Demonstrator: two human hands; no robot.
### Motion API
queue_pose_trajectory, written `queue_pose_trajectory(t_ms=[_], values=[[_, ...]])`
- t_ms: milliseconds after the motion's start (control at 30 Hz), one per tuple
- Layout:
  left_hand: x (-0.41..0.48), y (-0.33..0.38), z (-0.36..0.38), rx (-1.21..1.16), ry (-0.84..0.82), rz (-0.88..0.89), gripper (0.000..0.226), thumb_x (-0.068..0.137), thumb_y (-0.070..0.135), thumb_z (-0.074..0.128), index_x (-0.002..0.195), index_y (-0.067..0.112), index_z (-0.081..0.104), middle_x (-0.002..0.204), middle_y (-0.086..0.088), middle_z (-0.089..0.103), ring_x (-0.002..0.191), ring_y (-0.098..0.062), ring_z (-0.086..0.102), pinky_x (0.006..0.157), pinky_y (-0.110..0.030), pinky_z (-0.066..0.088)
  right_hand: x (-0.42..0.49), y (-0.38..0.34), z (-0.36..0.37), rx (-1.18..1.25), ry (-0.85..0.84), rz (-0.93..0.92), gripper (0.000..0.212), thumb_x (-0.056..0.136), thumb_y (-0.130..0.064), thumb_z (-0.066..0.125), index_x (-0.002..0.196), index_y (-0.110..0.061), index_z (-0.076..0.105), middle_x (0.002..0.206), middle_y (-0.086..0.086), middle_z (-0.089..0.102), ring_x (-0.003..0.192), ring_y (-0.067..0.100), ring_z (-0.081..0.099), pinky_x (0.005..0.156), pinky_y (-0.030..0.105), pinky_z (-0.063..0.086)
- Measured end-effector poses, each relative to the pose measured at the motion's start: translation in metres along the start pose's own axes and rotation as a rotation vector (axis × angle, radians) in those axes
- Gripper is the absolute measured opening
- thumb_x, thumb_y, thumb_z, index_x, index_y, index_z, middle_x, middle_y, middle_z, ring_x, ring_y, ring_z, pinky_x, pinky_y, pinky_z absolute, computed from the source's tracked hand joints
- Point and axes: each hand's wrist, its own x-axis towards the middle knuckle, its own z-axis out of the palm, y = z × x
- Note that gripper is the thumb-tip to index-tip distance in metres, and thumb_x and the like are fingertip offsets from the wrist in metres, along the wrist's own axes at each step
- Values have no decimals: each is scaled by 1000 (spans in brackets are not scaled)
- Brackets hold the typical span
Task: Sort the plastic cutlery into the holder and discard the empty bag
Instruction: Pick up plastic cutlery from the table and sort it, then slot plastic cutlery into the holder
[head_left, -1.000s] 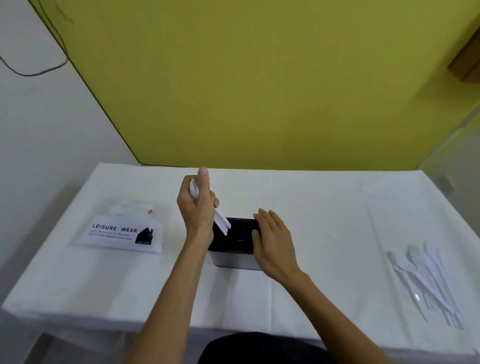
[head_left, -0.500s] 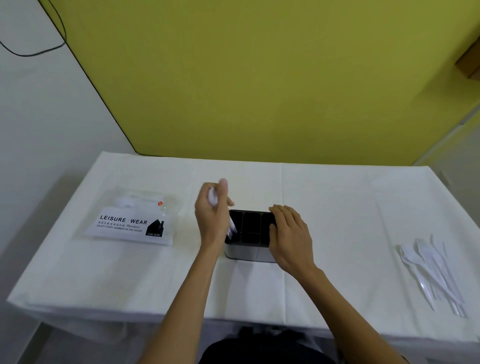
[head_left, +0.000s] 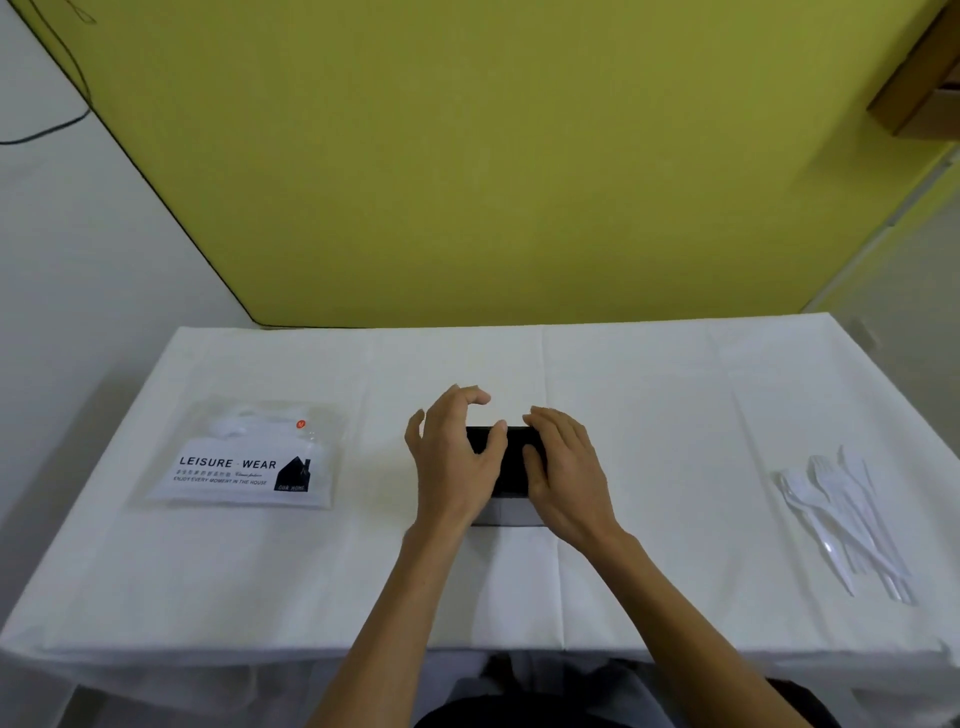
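The black cutlery holder (head_left: 511, 467) stands at the middle of the white table (head_left: 675, 405), mostly covered by both hands. My left hand (head_left: 452, 462) hovers over its left end with fingers loosely curled and nothing in them. My right hand (head_left: 566, 467) rests on the holder's right end, fingers fairly straight and thumb lying on its top. A clear plastic bag (head_left: 239, 457) printed "LEISURE WEAR", with some white pieces inside near its top, lies flat at the left. A pile of several white plastic forks and knives (head_left: 841, 514) lies at the table's right edge.
A yellow wall panel (head_left: 493, 156) rises behind the table's far edge. A white wall stands at the left. The table's near edge runs just in front of my body. A wooden shelf corner (head_left: 924, 93) shows at the top right.
My left hand held white cutlery above the holder's left end, lowered it in, and now is empty with fingers spread. My right hand stayed on the holder.
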Motion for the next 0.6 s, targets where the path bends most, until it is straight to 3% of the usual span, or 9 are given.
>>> queue_pose_trajectory(t_ms=[100,233,333,433,600], values=[[-1,25,22,5,1,119,22,88,13,67,108,22,60,122,13,64,136,-7,47,122,-40,14,-7,9,-15,178,5,106,39,104,-19,44,142,-15,49,150,-4,45,141,11,33,112,20,27],[-12,72,80,-115,-181,209,20,92,12,62,110,20,64,121,13,65,133,-6,48,118,-31,25,-32,60,-53,154,66,225,40,104,-20,44,144,-16,46,151,-3,45,141,12,34,111,20,26],[-30,98,129,-167,-438,162,22,96,15,59,114,26,64,121,16,64,124,-3,53,107,-23,41,-54,109,-81,117,111,378,40,103,-18,44,144,-15,46,150,-2,46,140,15,35,108,20,27],[-49,114,174,-151,-671,119,21,96,16,58,112,28,64,116,17,66,114,-1,58,100,-19,46,-79,157,-109,66,176,547,38,103,-15,44,141,-13,47,148,3,48,138,19,39,109,25,31],[-74,125,228,-125,-885,12,16,95,15,59,102,27,67,106,18,69,101,5,62,84,-7,48,-112,220,-142,-75,222,818,37,100,-12,46,136,-14,52,138,8,53,127,26,46,103,34,41]])
